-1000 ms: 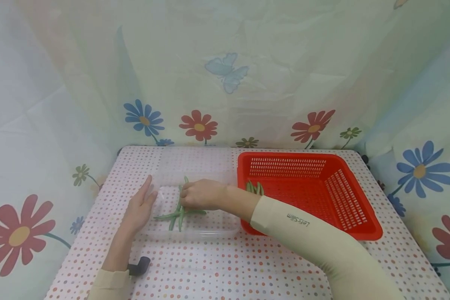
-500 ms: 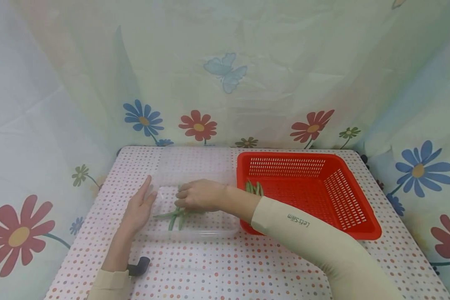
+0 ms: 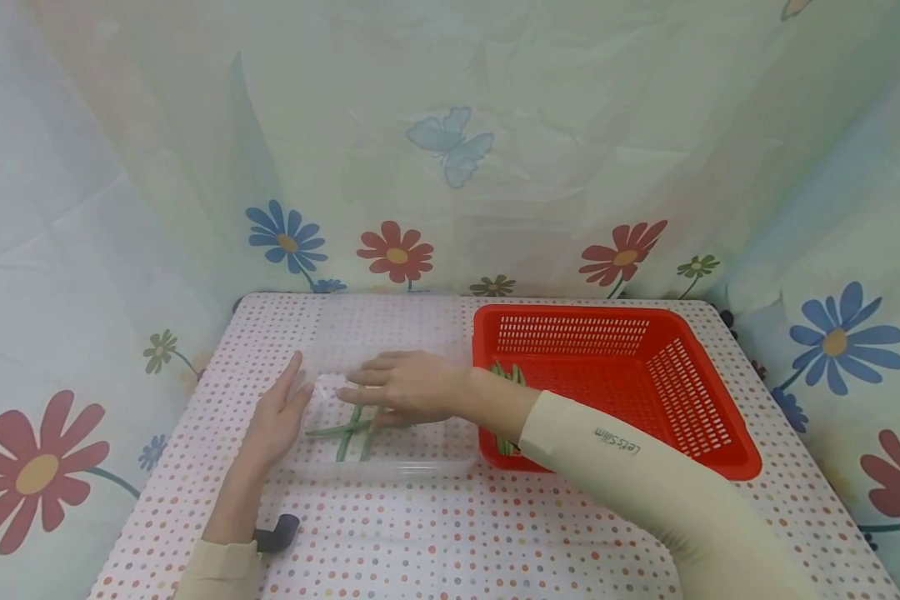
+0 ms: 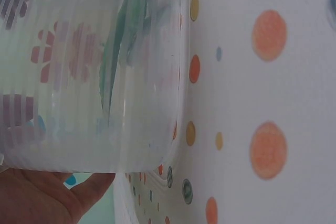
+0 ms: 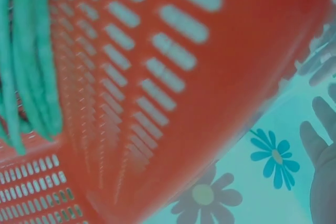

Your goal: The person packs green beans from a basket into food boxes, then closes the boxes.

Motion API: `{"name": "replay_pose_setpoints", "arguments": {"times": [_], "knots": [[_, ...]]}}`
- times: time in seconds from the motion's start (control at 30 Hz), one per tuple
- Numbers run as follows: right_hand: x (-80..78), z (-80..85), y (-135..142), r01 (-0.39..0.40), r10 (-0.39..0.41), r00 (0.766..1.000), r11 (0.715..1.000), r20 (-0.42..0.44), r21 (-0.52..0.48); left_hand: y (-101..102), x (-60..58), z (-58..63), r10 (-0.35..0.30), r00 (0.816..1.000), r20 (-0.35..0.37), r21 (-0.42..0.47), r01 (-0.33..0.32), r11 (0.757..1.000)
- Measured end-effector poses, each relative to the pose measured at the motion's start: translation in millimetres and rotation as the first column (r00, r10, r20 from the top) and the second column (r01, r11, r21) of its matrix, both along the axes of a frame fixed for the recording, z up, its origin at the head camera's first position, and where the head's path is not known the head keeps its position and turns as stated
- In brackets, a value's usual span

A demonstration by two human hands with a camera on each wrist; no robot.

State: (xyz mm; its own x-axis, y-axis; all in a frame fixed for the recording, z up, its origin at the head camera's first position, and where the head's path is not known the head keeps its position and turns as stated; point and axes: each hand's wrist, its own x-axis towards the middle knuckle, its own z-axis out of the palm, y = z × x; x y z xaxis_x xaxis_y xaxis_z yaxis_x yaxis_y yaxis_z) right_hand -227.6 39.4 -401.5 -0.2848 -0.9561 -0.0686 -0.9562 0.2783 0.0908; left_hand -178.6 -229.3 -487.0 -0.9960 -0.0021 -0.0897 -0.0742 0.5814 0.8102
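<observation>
A clear plastic tub (image 3: 420, 454) stands on the dotted table, with several green beans (image 3: 348, 432) lying crossed on its floor. My right hand (image 3: 393, 385) hovers just above them with fingers stretched out flat, holding nothing. Flat against the tub's left wall rests my left hand (image 3: 279, 412), fingers straight. The left wrist view shows the tub's wall (image 4: 94, 93) close up, green beans (image 4: 123, 40) blurred behind it and my palm (image 4: 47, 195) at its base. To the right of the tub, the red basket (image 3: 645, 392) holds more beans (image 3: 508, 373); they fill the right wrist view's left edge (image 5: 29, 56).
A dotted cloth (image 3: 495, 533) covers the table, which is hemmed in by flowered curtains at the back and both sides. A small dark object (image 3: 277, 533) lies by my left wrist. The red basket takes up the table's right half.
My right hand has let go of the beans it held in the tub and spread its fingers flat above them. My left hand has stayed against the tub.
</observation>
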Motion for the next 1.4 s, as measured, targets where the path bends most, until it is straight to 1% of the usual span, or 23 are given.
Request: {"name": "replay_pose_setpoints", "arguments": {"times": [0.2,0.37,0.47,0.7,0.97,1.23,1.4], "knots": [[-4.9,0.6,19.7,0.05,-0.05,0.997,0.999,0.051,0.003,0.3,0.6,0.0,-0.004,1.0,-0.01,0.002,0.004,1.0],[-10.3,-1.5,40.1,0.089,-0.088,0.994,0.996,0.063,-0.009,0.0,0.5,0.9,-0.005,1.0,-0.006,0.003,0.005,1.0],[-13.4,-5.1,51.8,0.108,-0.107,0.993,0.994,0.043,-0.014,0.3,0.7,1.6,-0.002,1.0,-0.004,0.004,0.002,1.0],[-18.6,-11.7,79.3,0.127,-0.127,0.991,0.992,-0.034,-0.011,0.8,0.2,1.0,0.009,1.0,0.004,0.002,-0.009,1.0],[-22.6,-16.9,111.3,0.161,-0.163,0.985,0.986,-0.051,-0.046,1.1,0.1,1.7,0.016,1.0,0.013,0.002,-0.016,1.0],[-26.1,-21.6,135.6,0.185,-0.187,0.982,0.98,-0.015,-0.069,1.2,0.2,0.2,0.015,1.0,0.012,-0.005,-0.015,1.0],[-27.5,-24.2,149.2,0.198,-0.201,0.979,0.978,-0.039,-0.066,1.3,0.1,-2.0,0.015,1.0,0.005,0.0,-0.015,1.0]]}}
